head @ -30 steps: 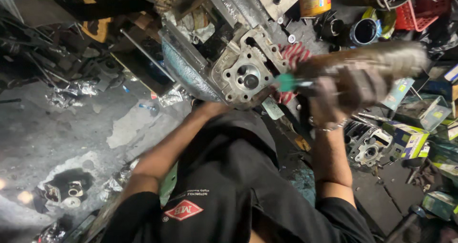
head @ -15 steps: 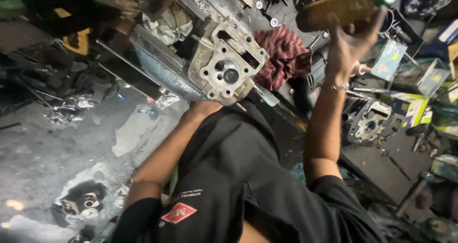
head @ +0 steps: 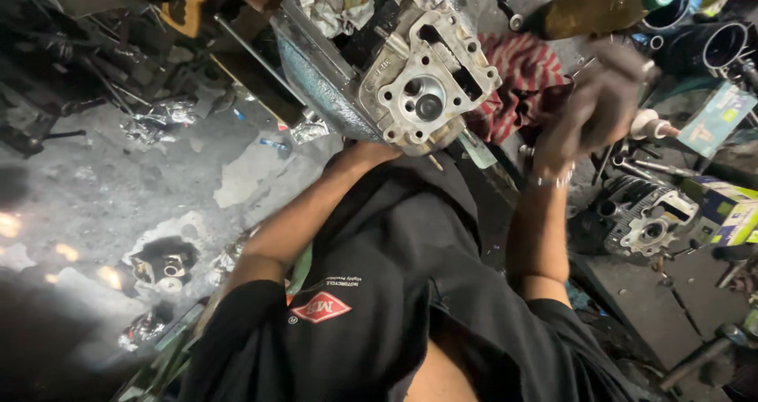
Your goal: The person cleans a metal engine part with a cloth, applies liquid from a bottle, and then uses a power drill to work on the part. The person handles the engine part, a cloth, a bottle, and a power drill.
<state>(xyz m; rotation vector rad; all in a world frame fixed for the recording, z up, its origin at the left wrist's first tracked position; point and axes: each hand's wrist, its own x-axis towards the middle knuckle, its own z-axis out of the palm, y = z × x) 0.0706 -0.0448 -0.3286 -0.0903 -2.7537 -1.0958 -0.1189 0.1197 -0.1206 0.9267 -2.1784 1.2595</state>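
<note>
**Cylinder head held over a cluttered workshop bench**

Dark, oily bench (head: 632, 307) strewn with engine parts. The left hand (head: 371, 151) sits under the cylinder head (head: 426, 86); whether it grips cannot be told. The right hand (head: 592, 110), blurred, is closed around a bottle (head: 600, 7) right of the head. A striped rag (head: 521, 78) lies between the hands. A second head (head: 647, 216) rests beside the right forearm.
</note>
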